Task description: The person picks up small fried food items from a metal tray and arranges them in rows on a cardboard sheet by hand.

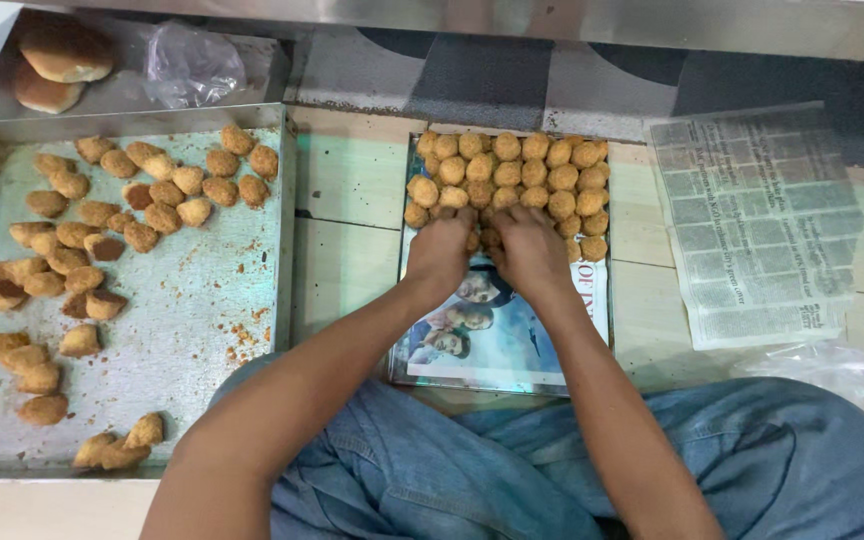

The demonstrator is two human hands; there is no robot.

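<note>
So, quick rundown of what the head view shows:

Left hand [439,252]: knuckles up, fingers curled down onto the near edge of the packed breaded balls [508,185] — looks closed around one or two, but the fingertips are hidden, so can't tell for sure.
Right hand [530,250]: just beside the left, almost touching it, same curled pose on the same near row; grip equally hard to read.
Packed balls: tight rows on a small tray lined with a glossy printed sheet [497,335], filling only its far part.
Key relation: the bare part of the sheet lies nearer the person than both hands — rows run left to right, and both hands sit equally close to the front row.
Big metal tray [192,330]: to the left, well apart from the hands, with loose breaded pieces [102,240] scattered on it.
Newspaper [752,225]: flat on the right.
Buns [57,65]: far left corner.
</note>
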